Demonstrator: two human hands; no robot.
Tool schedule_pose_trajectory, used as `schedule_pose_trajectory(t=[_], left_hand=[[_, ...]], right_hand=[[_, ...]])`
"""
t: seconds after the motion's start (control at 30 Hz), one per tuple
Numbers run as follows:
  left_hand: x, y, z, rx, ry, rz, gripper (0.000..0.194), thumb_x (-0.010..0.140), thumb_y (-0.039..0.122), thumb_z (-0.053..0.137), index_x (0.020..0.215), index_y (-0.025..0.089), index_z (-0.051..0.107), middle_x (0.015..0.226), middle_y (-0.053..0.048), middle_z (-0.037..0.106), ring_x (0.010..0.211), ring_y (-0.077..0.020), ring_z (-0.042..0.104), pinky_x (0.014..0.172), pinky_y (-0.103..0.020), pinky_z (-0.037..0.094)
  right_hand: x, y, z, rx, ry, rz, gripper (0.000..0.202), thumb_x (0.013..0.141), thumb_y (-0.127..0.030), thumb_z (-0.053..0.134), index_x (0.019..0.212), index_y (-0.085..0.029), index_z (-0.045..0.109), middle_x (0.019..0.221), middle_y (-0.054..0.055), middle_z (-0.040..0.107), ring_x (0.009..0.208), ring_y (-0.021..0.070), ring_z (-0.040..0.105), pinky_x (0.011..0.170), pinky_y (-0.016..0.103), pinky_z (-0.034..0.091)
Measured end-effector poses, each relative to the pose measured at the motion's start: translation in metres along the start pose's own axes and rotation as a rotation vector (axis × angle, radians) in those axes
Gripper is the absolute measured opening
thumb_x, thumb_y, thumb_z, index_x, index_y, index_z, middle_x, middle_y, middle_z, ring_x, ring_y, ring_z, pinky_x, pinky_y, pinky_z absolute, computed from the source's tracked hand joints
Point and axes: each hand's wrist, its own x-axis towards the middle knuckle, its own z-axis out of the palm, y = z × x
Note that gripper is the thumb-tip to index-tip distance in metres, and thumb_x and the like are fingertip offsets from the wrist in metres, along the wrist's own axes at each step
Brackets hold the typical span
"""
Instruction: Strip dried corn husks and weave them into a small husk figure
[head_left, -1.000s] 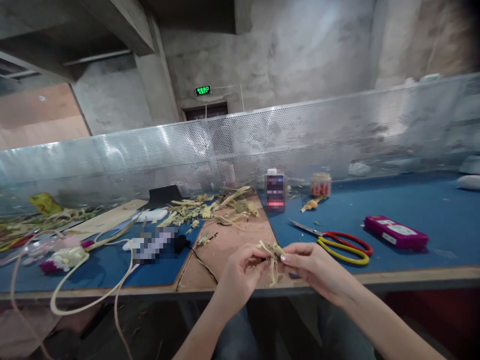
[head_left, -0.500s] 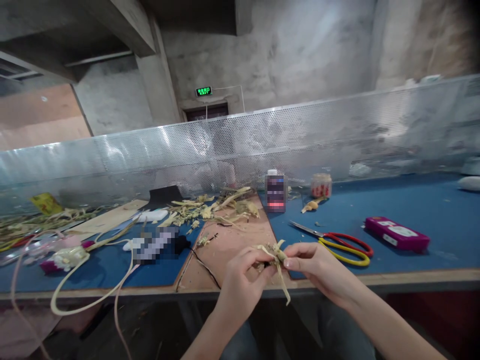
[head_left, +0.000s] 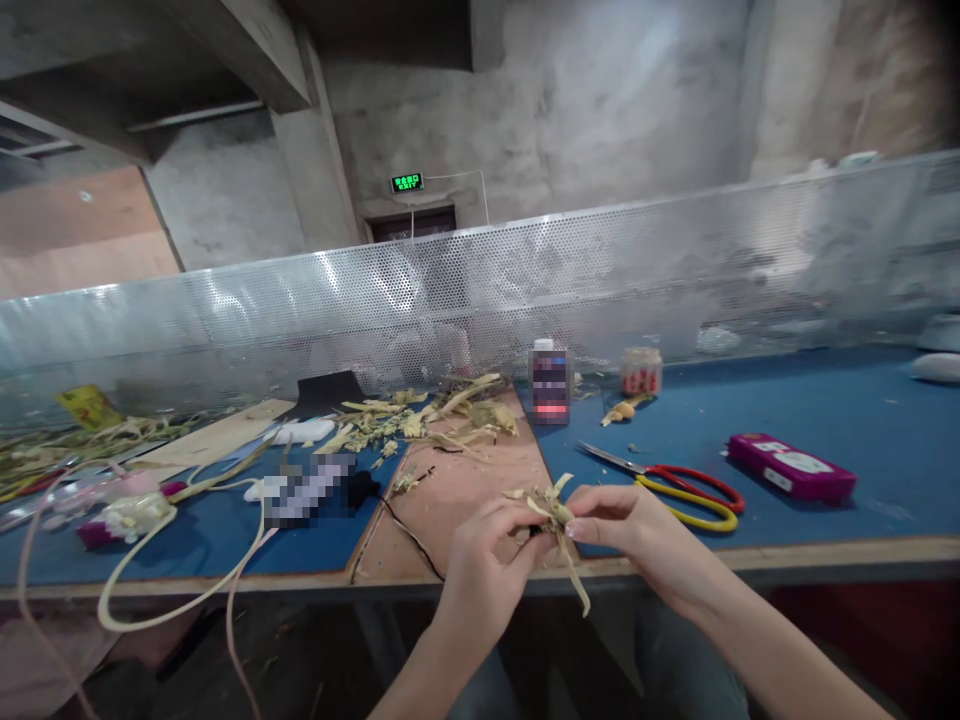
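A small bundle of pale, dry plant strips (head_left: 556,512) is held between both hands above the table's front edge. My left hand (head_left: 491,545) pinches it from the left, with thumb and fingertips closed. On the other side, my right hand (head_left: 626,525) grips the bundle between thumb and forefinger. One long strip dangles below the fingers, and shorter ends stick out at the top. Something small and dark shows by the left fingertips, too small to name. Scissors (head_left: 660,485) with red and yellow handles lie just beyond my right hand.
Dry strips and scraps (head_left: 472,405) lie in a heap at the back of the brown board (head_left: 480,475). Behind stand a blurred-out bottle (head_left: 550,385) and a glass jar (head_left: 641,372). A purple box (head_left: 791,468) lies right; a looped pale cord (head_left: 109,590) overhangs the edge left.
The dangling strip has swung slightly to the right, and the upper ends of the bundle have shifted a little. Both hands keep their hold in nearly the same place.
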Motion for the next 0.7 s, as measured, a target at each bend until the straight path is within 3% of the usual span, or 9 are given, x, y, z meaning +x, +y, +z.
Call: schedule_pose_trajectory(t=[0.27, 0.47, 0.7], left_hand=[[-0.001, -0.004, 0.003, -0.104, 0.002, -0.050, 0.010, 0.069, 0.014, 0.063, 0.076, 0.018, 0.069, 0.083, -0.006, 0.067, 0.082, -0.0186, 0.060, 0.077, -0.028, 0.046], [-0.004, -0.009, 0.006, -0.355, -0.035, -0.221, 0.006, 0.069, 0.018, 0.065, 0.073, 0.016, 0.068, 0.081, -0.006, 0.067, 0.080, -0.0173, 0.060, 0.075, -0.025, 0.046], [-0.009, -0.019, 0.011, -0.609, -0.088, -0.383, 0.014, 0.064, 0.022, 0.070, 0.075, 0.014, 0.065, 0.077, -0.004, 0.067, 0.075, -0.0151, 0.060, 0.070, -0.024, 0.045]], right_hand=[[-0.007, -0.003, 0.003, 0.043, -0.019, 0.044, 0.015, 0.059, -0.027, 0.073, 0.063, -0.015, 0.064, 0.067, 0.000, 0.061, 0.065, 0.0128, 0.053, 0.064, 0.024, 0.040], [-0.013, -0.011, 0.009, 0.019, 0.018, 0.039, 0.015, 0.058, -0.026, 0.073, 0.062, -0.015, 0.063, 0.067, -0.001, 0.059, 0.065, 0.0113, 0.051, 0.064, 0.022, 0.039], [-0.017, -0.012, 0.013, 0.000, 0.045, 0.036, 0.018, 0.057, -0.026, 0.074, 0.061, -0.015, 0.061, 0.063, -0.003, 0.056, 0.063, 0.0106, 0.050, 0.062, 0.022, 0.039]])
